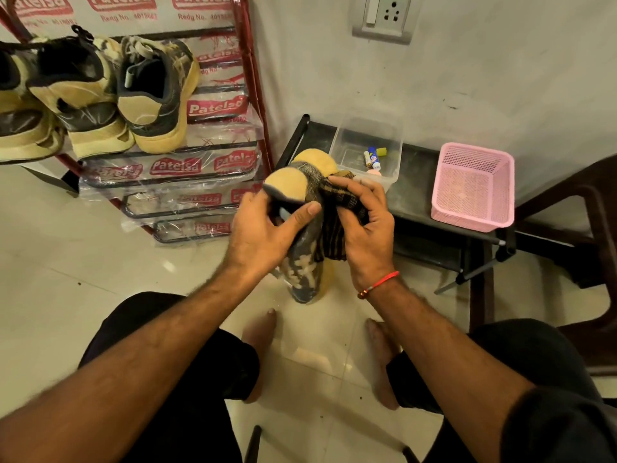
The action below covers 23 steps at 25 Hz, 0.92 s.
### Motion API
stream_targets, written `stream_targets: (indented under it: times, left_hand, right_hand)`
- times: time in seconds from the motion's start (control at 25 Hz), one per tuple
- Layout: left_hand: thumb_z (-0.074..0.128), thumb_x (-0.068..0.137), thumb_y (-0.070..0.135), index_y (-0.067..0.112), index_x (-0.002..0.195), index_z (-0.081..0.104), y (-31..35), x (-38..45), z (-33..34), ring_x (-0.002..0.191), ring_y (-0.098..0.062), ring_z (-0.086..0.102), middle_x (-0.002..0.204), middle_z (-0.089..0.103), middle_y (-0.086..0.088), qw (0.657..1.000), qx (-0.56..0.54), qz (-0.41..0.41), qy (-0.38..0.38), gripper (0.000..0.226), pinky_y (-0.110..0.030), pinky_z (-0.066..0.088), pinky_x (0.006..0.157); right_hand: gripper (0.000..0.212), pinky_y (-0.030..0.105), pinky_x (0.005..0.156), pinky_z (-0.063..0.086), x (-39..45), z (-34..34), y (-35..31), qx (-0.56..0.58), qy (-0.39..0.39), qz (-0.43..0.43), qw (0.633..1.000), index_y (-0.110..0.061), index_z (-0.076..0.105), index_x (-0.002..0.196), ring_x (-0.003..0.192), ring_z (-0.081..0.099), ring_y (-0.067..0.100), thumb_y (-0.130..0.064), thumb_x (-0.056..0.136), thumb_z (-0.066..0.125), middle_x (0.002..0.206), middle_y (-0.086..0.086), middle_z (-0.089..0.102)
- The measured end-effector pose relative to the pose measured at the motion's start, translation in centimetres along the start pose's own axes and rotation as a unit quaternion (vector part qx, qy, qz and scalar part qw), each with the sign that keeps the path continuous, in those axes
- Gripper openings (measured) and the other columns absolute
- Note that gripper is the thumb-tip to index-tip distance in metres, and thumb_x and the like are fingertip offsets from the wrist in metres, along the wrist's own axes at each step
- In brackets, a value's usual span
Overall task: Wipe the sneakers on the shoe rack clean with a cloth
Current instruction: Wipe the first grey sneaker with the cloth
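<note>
I hold a tan and grey sneaker (305, 267) in mid-air above the floor, heel up and toe pointing down toward my feet. My left hand (263, 233) grips its side, thumb across the upper. My right hand (362, 225) clutches a dark checked cloth (329, 208) bunched against the sneaker near the heel. Three more sneakers of the same colours stand on the top shelf of the red shoe rack (257, 95) at the upper left: one (157, 95) on the right, one (83, 95) in the middle, one (20, 128) cut off by the frame's left edge.
The rack's lower shelves are wrapped in printed plastic. A low black stand (424, 208) by the wall carries a clear plastic box (370, 145) of small items and a pink basket (474, 185). A dark chair (587, 248) is on the right. My bare feet rest on the tiled floor.
</note>
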<state>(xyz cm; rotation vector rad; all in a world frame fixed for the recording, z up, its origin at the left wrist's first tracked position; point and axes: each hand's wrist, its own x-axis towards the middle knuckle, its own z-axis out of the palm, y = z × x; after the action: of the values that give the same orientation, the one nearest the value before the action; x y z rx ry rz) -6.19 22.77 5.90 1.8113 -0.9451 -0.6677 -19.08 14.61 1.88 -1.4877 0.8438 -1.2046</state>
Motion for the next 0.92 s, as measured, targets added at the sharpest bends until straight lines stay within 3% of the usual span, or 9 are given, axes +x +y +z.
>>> stream_targets:
  times: [0.08,0.24,0.36,0.4,0.48,0.6,0.72,0.8,0.92]
  left_hand:
    - [0.060,0.086,0.065,0.020,0.118,0.067,-0.4,0.0,0.2,0.107,-0.009,0.040,0.119,0.044,-0.005,0.966,0.204,0.141,0.068,0.056,-0.007,0.038,0.084]
    - [0.047,0.097,0.066,0.031,0.121,0.066,0.0,0.0,0.2,0.127,-0.030,0.024,0.157,0.024,-0.015,0.879,0.418,0.189,0.130,0.047,-0.040,0.044,0.093]
    - [0.042,0.095,0.068,0.030,0.118,0.071,-0.4,0.7,-1.2,0.136,-0.036,0.025,0.163,0.027,-0.009,0.846,0.475,0.227,0.079,0.053,-0.058,0.032,0.103]
    - [0.043,0.093,0.070,0.027,0.116,0.072,-0.7,1.1,-1.8,0.139,-0.035,0.030,0.158,0.034,-0.009,0.850,0.461,0.246,0.067,0.057,-0.061,0.031,0.105]
    - [0.052,0.089,0.071,0.019,0.115,0.073,-1.7,1.8,-2.6,0.136,-0.027,0.042,0.147,0.044,-0.013,0.891,0.357,0.273,0.059,0.061,-0.059,0.036,0.111]
    - [0.061,0.090,0.057,0.011,0.110,0.075,-3.1,2.6,-2.3,0.122,-0.012,0.051,0.132,0.054,-0.010,0.960,0.150,0.224,0.077,0.052,-0.025,0.048,0.104]
    - [0.065,0.093,0.047,0.013,0.099,0.076,-2.8,3.3,-2.1,0.110,-0.013,0.062,0.120,0.061,0.000,0.989,0.011,0.092,0.112,0.036,-0.036,0.058,0.094]
    - [0.066,0.094,0.047,0.019,0.088,0.075,-2.6,4.1,-2.9,0.104,-0.014,0.067,0.116,0.065,0.001,0.987,-0.070,0.008,0.147,0.030,-0.041,0.061,0.087]
    - [0.069,0.094,0.042,0.023,0.076,0.072,-3.0,4.8,-3.9,0.096,-0.014,0.069,0.109,0.067,0.004,0.983,-0.068,-0.019,0.169,0.026,-0.044,0.060,0.085]
  right_hand:
    - [0.038,0.039,0.108,0.047,-0.2,0.5,0.3,0.066,0.013,0.032,0.997,-0.011,0.071,0.116,0.124,0.054,0.027,0.011,0.089,0.057,0.125,0.019,0.054]
    - [0.035,0.054,0.109,0.045,-0.1,1.7,0.9,0.154,0.030,0.073,0.985,-0.016,0.071,0.116,0.126,0.056,0.032,0.005,0.091,0.056,0.129,0.021,0.059]
    - [0.038,0.048,0.110,0.045,0.4,2.0,0.6,0.113,0.030,0.048,0.992,-0.017,0.071,0.112,0.123,0.057,0.029,0.009,0.088,0.055,0.125,0.022,0.059]
    - [0.039,0.043,0.110,0.046,0.6,1.9,0.3,0.089,0.020,0.027,0.995,-0.015,0.071,0.112,0.122,0.057,0.027,0.011,0.087,0.055,0.123,0.023,0.058]
    - [0.038,0.033,0.109,0.045,0.7,1.9,-0.4,0.037,-0.013,-0.017,0.999,-0.007,0.069,0.115,0.120,0.055,0.019,0.014,0.087,0.055,0.120,0.022,0.057]
    - [0.038,0.027,0.109,0.043,0.7,1.6,-1.2,-0.051,-0.088,-0.053,0.993,-0.008,0.066,0.126,0.118,0.050,0.007,0.004,0.090,0.060,0.121,0.014,0.050]
    - [0.045,0.041,0.109,0.043,-0.4,1.1,-1.2,-0.177,-0.169,-0.129,0.961,-0.017,0.059,0.137,0.123,0.046,0.021,-0.016,0.093,0.062,0.130,0.009,0.045]
    - [0.046,0.042,0.106,0.043,-2.8,1.4,-0.8,-0.259,-0.223,-0.208,0.916,-0.016,0.061,0.136,0.119,0.048,0.030,-0.017,0.090,0.061,0.133,0.013,0.048]
    - [0.039,0.042,0.098,0.049,-4.8,1.5,-0.5,-0.324,-0.304,-0.295,0.846,-0.015,0.066,0.129,0.112,0.051,0.033,-0.022,0.092,0.056,0.132,0.017,0.053]
